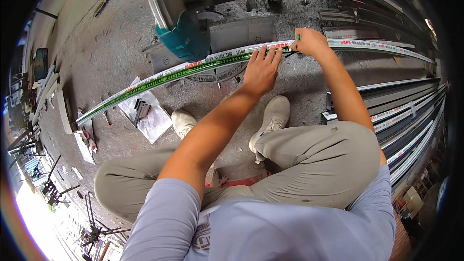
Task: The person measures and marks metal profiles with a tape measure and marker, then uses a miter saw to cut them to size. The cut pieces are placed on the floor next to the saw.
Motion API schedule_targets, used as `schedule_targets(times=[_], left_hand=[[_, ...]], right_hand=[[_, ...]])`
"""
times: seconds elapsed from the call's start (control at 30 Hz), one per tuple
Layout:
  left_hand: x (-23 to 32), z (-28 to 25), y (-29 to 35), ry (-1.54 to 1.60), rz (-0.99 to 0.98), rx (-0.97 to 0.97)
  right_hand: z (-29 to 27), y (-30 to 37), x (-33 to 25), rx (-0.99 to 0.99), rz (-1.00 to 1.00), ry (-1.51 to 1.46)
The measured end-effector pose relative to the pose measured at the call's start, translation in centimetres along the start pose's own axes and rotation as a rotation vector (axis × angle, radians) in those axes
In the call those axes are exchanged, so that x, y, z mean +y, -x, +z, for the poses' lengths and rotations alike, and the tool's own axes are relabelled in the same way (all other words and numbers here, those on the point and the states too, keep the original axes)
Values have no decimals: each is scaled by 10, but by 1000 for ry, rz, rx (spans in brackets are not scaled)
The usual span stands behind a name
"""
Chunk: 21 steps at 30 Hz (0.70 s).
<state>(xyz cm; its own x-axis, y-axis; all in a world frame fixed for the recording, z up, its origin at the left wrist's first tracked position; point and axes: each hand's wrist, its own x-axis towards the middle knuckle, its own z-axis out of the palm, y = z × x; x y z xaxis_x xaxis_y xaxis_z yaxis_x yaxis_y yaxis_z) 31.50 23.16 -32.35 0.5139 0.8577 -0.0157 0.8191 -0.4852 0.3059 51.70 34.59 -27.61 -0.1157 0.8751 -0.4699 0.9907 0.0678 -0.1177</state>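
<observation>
A long metal profile [357, 44] with a printed white film crosses in front of me, over the saw's base. Along its near edge runs the green blade of a tape measure [164, 78], stretched from the profile's left end to my hands. My left hand [262, 71] lies open with spread fingers, its fingertips pressing on the blade and profile. Just to the right, my right hand [311, 43] is closed on the tape measure at the profile; a bit of green shows at the fingers, and most of what they hold is hidden.
A teal cutting saw [181, 38] stands just beyond the profile, left of my hands. Stacked profiles [398, 125] lie at the right, and more bars [367, 7] at the far right. My shoes [275, 116] are close below the profile. White paper [152, 118] with small dark pieces lies left.
</observation>
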Motion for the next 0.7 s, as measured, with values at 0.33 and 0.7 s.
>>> schedule_targets(times=[0.33,0.7], left_hand=[[-6,4,-5,44,34,66],[-12,11,-14,97,61,111]], right_hand=[[-7,-5,-28,137,-123,-146],[54,-19,-94,-182,-499,-1038]])
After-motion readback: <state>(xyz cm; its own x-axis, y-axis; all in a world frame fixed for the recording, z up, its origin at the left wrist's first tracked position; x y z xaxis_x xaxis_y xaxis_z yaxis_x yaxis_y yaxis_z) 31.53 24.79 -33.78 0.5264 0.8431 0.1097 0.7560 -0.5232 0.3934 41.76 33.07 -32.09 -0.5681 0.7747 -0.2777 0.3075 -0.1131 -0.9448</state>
